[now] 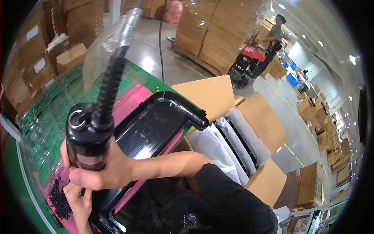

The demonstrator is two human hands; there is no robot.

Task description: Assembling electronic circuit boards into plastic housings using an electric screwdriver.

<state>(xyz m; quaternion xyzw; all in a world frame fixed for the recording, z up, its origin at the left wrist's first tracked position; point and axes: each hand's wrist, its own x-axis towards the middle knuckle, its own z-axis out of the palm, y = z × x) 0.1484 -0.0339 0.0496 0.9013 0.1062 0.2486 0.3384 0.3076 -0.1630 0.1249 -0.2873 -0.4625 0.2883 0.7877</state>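
Both hands worked at seven o'clock: right hand (pixel 102 171) gripped the black power screwdriver (pixel 87 138); left hand (pixel 78 201), grip unclear, steadied the black housing (pixel 156 124). A tilted tool could slip off and mar it.

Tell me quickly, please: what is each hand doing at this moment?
Right hand: closed around the black power screwdriver, holding it upright.
Left hand: just beneath the tool, beside the small black screws; its grip cannot be told.

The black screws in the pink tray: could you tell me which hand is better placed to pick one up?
Left, probably. The left hand sits low beside the pile of black screws, fingers free. The right hand is wrapped around the black power screwdriver, so it is occupied.
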